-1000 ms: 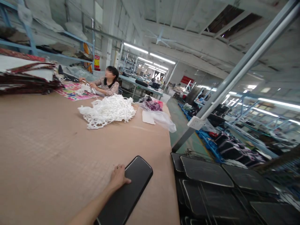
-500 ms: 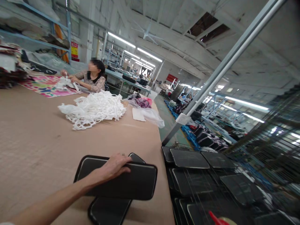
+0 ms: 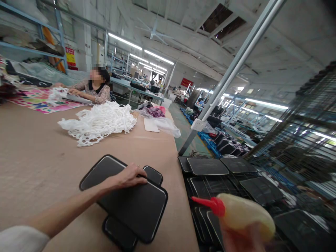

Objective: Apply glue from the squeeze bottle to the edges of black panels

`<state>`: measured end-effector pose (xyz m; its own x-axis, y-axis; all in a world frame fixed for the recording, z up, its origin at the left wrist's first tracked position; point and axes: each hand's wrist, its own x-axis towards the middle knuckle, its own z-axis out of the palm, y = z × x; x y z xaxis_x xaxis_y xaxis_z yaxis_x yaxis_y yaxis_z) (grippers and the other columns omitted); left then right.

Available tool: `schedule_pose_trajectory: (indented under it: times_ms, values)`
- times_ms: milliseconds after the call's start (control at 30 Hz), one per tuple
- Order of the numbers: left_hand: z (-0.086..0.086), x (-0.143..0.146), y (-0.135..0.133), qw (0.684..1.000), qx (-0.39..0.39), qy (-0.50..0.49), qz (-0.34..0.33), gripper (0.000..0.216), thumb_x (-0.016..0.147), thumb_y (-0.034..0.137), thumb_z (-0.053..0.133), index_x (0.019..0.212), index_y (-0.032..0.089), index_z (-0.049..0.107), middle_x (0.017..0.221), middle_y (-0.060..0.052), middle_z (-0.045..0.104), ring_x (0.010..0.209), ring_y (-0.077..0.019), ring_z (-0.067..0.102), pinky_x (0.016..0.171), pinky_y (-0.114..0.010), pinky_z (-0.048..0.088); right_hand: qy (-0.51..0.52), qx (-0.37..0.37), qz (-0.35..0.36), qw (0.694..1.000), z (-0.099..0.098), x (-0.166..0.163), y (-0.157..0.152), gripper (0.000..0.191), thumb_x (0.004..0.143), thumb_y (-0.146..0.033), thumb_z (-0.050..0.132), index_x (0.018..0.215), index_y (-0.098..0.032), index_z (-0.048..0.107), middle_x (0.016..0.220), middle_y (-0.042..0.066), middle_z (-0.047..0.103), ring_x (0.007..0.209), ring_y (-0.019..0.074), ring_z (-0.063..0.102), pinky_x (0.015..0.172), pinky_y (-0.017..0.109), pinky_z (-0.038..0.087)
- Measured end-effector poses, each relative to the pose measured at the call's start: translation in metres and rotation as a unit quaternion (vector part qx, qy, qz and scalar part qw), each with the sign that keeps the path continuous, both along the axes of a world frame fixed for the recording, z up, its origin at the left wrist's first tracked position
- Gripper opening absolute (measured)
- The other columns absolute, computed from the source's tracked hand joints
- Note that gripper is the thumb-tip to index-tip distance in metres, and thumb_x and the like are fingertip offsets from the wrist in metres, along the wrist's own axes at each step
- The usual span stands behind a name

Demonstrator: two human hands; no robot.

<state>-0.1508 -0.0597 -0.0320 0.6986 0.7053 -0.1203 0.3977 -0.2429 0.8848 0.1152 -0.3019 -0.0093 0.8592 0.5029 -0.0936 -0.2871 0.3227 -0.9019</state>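
Observation:
My left hand (image 3: 131,177) has its fingers curled over the far edge of a black rounded rectangular panel (image 3: 131,210) with a pale line near its rim. Beneath that panel, a second black panel (image 3: 119,232) lies crosswise on the brown-covered table (image 3: 39,164), its two ends sticking out. At the lower right, my right hand (image 3: 243,238), blurred, grips a yellowish squeeze bottle (image 3: 246,213). The bottle's red nozzle (image 3: 207,202) points left, toward the panels.
Several stacked black panels (image 3: 210,166) stand beyond the table's right edge. A heap of white netting-like strips (image 3: 102,120) lies farther back, near plastic sheeting (image 3: 168,126). A seated person (image 3: 98,89) works at the far left. A slanted metal post (image 3: 223,84) rises at the right.
The upper panel has turned, and more of its face shows. My right hand has brought the squeeze bottle up and left from the bottom edge. The view has shifted slightly right.

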Motion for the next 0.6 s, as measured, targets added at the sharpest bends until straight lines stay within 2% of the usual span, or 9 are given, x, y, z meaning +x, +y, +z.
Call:
schedule_pose_trajectory:
  times_ms: [67, 100, 167, 233, 300, 367, 467, 600]
  values:
    - [0.038, 0.005, -0.001, 0.992, -0.118, -0.030, -0.015, 0.011, 0.061, 0.009, 0.071, 0.062, 0.020, 0.069, 0.064, 0.000, 0.065, 0.087, -0.0245, 0.059, 0.086, -0.028, 0.036, -0.039, 0.013, 0.047, 0.998, 0.021, 0.003, 0.012, 0.059, 0.072, -0.054, 0.059, 0.123, -0.028, 0.047, 0.129, 0.004, 0.049, 0.117, 0.0238, 0.047, 0.097, 0.044, 0.039]
    - [0.057, 0.007, -0.003, 0.989, -0.140, -0.030, -0.037, 0.013, 0.061, 0.006, 0.070, 0.059, 0.019, 0.068, 0.059, 0.000, 0.064, 0.082, -0.0234, 0.060, 0.082, -0.027, 0.038, -0.066, 0.015, 0.067, 0.995, 0.031, 0.003, 0.018, 0.062, 0.070, -0.053, 0.061, 0.125, -0.027, 0.046, 0.126, 0.006, 0.051, 0.114, 0.0256, 0.050, 0.094, 0.045, 0.042]
    - [0.088, 0.012, -0.007, 0.985, -0.109, 0.001, -0.135, 0.011, 0.059, 0.007, 0.073, 0.061, 0.017, 0.070, 0.059, 0.001, 0.064, 0.071, -0.0200, 0.060, 0.074, -0.025, 0.040, -0.112, 0.021, 0.109, 0.988, 0.049, 0.003, 0.029, 0.068, 0.066, -0.050, 0.065, 0.127, -0.025, 0.044, 0.123, 0.008, 0.054, 0.110, 0.0279, 0.052, 0.088, 0.045, 0.046]
    - [0.109, 0.016, -0.011, 0.966, -0.030, 0.025, -0.254, 0.011, 0.060, 0.013, 0.075, 0.070, 0.017, 0.072, 0.065, 0.001, 0.067, 0.067, -0.0161, 0.059, 0.069, -0.022, 0.040, -0.145, 0.034, 0.150, 0.977, 0.060, 0.000, 0.038, 0.071, 0.063, -0.045, 0.069, 0.127, -0.026, 0.044, 0.122, 0.008, 0.055, 0.110, 0.0272, 0.052, 0.087, 0.042, 0.047]
    - [0.118, 0.019, -0.013, 0.934, 0.050, 0.046, -0.350, 0.013, 0.067, 0.020, 0.072, 0.079, 0.016, 0.073, 0.072, 0.000, 0.069, 0.067, -0.0132, 0.059, 0.066, -0.018, 0.040, -0.155, 0.055, 0.195, 0.967, 0.064, -0.002, 0.044, 0.071, 0.060, -0.039, 0.072, 0.126, -0.029, 0.045, 0.118, 0.006, 0.058, 0.108, 0.0248, 0.054, 0.089, 0.038, 0.045]
    - [0.120, 0.021, -0.014, 0.906, 0.102, 0.070, -0.405, 0.015, 0.073, 0.025, 0.068, 0.083, 0.015, 0.073, 0.075, -0.001, 0.070, 0.068, -0.0119, 0.059, 0.064, -0.016, 0.040, -0.138, 0.072, 0.234, 0.960, 0.064, -0.004, 0.049, 0.071, 0.057, -0.036, 0.075, 0.122, -0.030, 0.048, 0.111, 0.005, 0.062, 0.101, 0.0246, 0.058, 0.090, 0.037, 0.045]
    - [0.118, 0.023, -0.016, 0.888, 0.122, 0.090, -0.434, 0.017, 0.075, 0.027, 0.066, 0.084, 0.014, 0.072, 0.076, -0.001, 0.069, 0.068, -0.0116, 0.059, 0.061, -0.016, 0.039, -0.110, 0.077, 0.287, 0.948, 0.061, -0.007, 0.053, 0.068, 0.055, -0.038, 0.075, 0.118, -0.027, 0.052, 0.105, 0.007, 0.064, 0.094, 0.0272, 0.061, 0.089, 0.041, 0.045]
    - [0.115, 0.024, -0.020, 0.890, 0.084, 0.086, -0.440, 0.013, 0.074, 0.024, 0.067, 0.080, 0.014, 0.072, 0.073, -0.001, 0.069, 0.068, -0.0121, 0.059, 0.062, -0.016, 0.040, -0.105, 0.066, 0.323, 0.938, 0.062, -0.012, 0.055, 0.067, 0.052, -0.041, 0.075, 0.115, -0.025, 0.055, 0.100, 0.009, 0.065, 0.089, 0.0294, 0.062, 0.084, 0.045, 0.048]
